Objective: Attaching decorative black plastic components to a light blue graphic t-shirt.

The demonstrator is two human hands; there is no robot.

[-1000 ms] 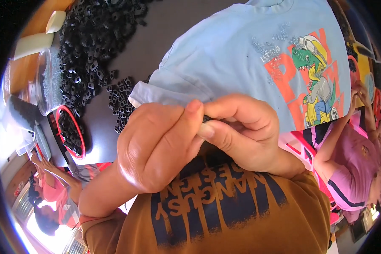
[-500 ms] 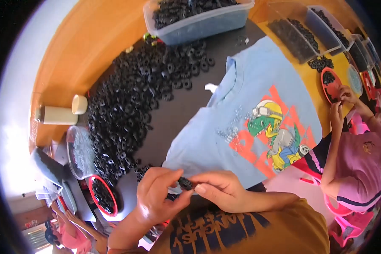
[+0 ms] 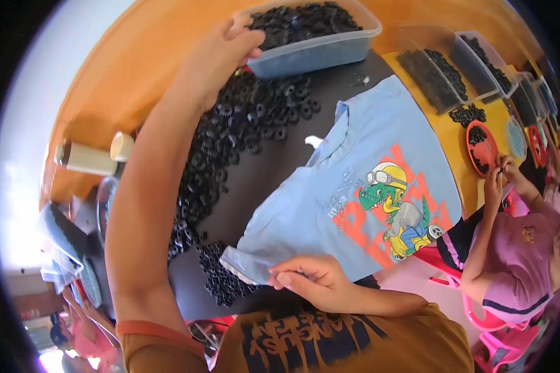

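Note:
My left arm stretches far forward, and my left hand (image 3: 230,48) is at the left rim of a clear plastic bin (image 3: 314,53) full of small black ring-like parts (image 3: 305,23). Its thumb and fingers look apart, with nothing clear between them. Close to my body, my right hand (image 3: 314,281) pinches thumb and forefinger together over the near edge of a light blue T-shirt (image 3: 361,168) with a dinosaur print. Whatever lies in that pinch is too small to make out. A large pile of black parts (image 3: 230,130) spreads left of the shirt, partly hidden by my left arm.
Smaller black parts (image 3: 221,280) lie at the table's near edge. A cream cylinder (image 3: 86,156) and a cup (image 3: 122,147) stand at the left. On the right, a person (image 3: 510,248) works over a red dish (image 3: 481,149), near more bins (image 3: 438,74) of black parts. Another person (image 3: 87,336) sits lower left.
My left hand has left my right hand and reached forward to the bin. The black part held between both hands no longer shows there. My right hand stays near the shirt's edge.

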